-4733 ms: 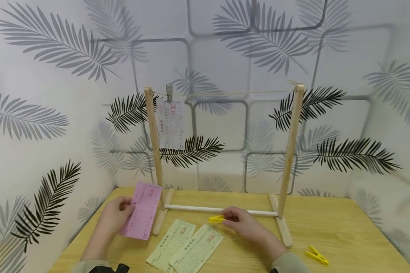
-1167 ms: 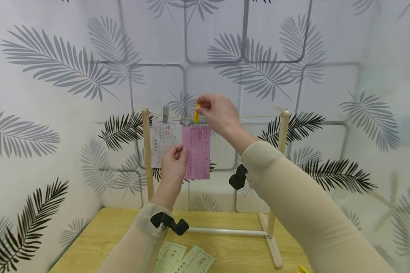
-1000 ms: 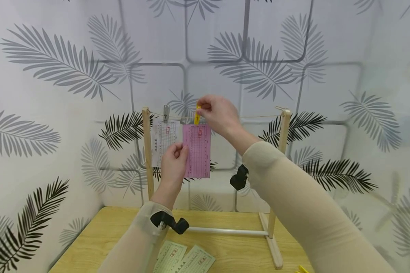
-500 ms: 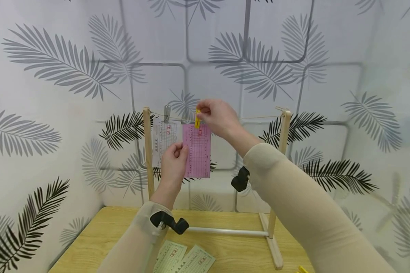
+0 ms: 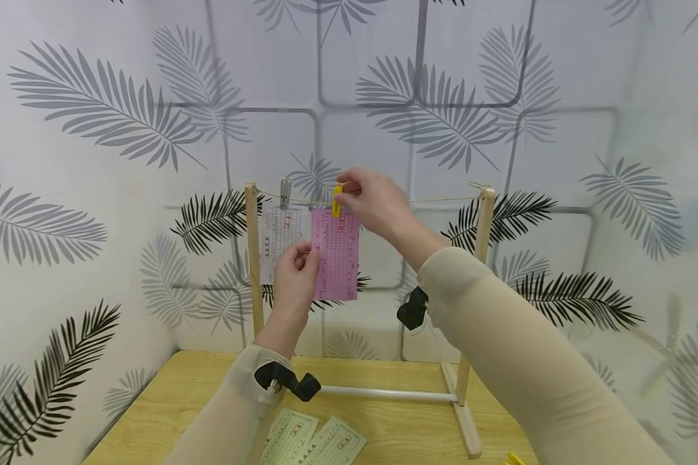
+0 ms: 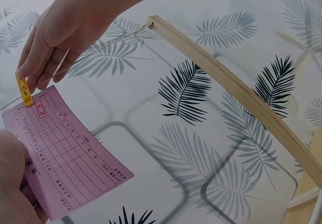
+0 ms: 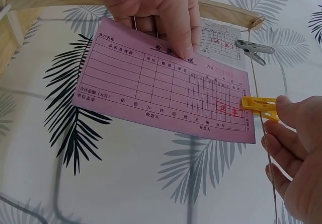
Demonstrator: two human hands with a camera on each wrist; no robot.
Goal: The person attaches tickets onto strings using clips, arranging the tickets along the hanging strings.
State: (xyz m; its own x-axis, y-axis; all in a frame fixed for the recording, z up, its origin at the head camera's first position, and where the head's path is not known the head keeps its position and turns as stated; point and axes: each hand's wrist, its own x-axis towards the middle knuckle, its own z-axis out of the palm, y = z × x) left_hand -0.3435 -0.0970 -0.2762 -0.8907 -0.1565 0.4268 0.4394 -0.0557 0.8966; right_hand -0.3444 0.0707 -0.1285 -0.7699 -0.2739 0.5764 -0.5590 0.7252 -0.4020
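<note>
I am looking at my right hand (image 5: pixel 374 201) raised to the thin taut string (image 5: pixel 436 199) of the small wooden drying frame (image 5: pixel 252 258), its thumb and forefinger pinching the yellow plastic clothes peg (image 5: pixel 337 200). The peg is biting the top edge of the pink printed paper slip (image 5: pixel 337 254) right at the string, so the slip is hanging just below and to the left of my right fingertips (image 7: pixel 287 110), its long axis running straight down from the line. My left hand (image 5: pixel 295 279) is reaching up from underneath, fingers curled onto the slip's lower left edge and steadying it flat; in the right wrist view those fingers (image 7: pixel 176 17) are pressing on the face of the sheet. The right hand is the one nearer the peg, the left the one nearer the slip's free end.

Just to the left, a white printed slip (image 5: pixel 279 242) is hanging from a grey metal clip (image 5: pixel 285 192) beside the frame's left post. Down on the light wooden table (image 5: pixel 151 413), two pale green slips (image 5: pixel 314 442) are lying side by side near the frame's white base bar (image 5: pixel 390 394).
</note>
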